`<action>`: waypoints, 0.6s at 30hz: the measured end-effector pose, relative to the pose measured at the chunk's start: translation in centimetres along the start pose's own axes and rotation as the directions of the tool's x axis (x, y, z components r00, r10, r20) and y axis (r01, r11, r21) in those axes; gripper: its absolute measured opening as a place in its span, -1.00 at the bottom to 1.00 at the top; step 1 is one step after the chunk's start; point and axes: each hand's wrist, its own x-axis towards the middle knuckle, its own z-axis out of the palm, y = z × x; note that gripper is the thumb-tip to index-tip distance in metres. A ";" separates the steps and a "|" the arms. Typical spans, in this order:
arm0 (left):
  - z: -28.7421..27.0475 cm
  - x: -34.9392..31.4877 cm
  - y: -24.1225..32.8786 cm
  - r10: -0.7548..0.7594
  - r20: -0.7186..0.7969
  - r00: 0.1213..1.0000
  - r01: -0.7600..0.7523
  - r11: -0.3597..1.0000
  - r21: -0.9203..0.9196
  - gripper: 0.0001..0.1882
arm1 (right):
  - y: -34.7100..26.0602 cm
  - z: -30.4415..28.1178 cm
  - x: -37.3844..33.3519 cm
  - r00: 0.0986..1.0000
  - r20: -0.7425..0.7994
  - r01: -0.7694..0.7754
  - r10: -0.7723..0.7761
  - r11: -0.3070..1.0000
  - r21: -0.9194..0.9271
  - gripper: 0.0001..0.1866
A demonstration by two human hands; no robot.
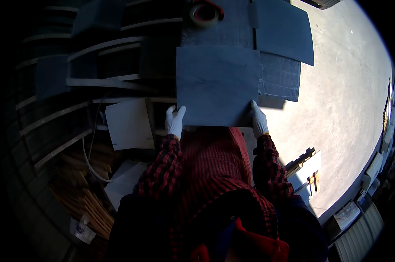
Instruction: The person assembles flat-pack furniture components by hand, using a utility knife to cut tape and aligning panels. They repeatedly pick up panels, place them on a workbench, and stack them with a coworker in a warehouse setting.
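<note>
Held panel (217, 83) looked smooth, matt. White gloves (175, 123) were knitted cloth; checked sleeves (164, 159), matt woven cloth. Brown strips (95, 207) looked wooden.

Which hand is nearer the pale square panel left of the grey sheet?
Left. The left hand is just right of the pale panel; the right hand is farther right, across the grey sheet.

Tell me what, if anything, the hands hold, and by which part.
A flat grey panel, by its near corners: left hand at left, right hand at right.
</note>
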 end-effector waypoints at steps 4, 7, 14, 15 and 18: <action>-1.5 -1.1 3.8 0.123 0.146 0.982 -0.159 0.950 0.269 -0.34 | -0.2 -0.5 -3.2 0.986 0.000 0.159 -0.165 0.949 -0.271 -0.33; -5.7 -7.0 9.7 0.136 0.284 0.949 -0.205 0.951 0.230 -0.52 | -2.7 -1.3 -9.3 0.986 0.046 0.164 -0.158 0.916 -0.367 -0.37; -8.1 -15.6 18.9 0.187 0.343 0.921 -0.101 0.962 -0.254 -0.32 | -13.6 -0.5 -20.9 0.963 0.119 0.245 -0.240 0.969 -0.031 -0.24; -7.9 -15.8 20.5 0.214 0.370 0.904 -0.085 0.939 -0.334 -0.30 | -14.0 -1.1 -20.0 0.942 0.157 0.296 -0.297 0.955 0.030 -0.31; -6.4 -13.0 22.2 0.382 0.295 0.876 -0.245 0.879 -0.409 -0.49 | -16.1 -1.5 -16.9 0.834 0.200 0.515 -0.514 0.855 0.052 -0.37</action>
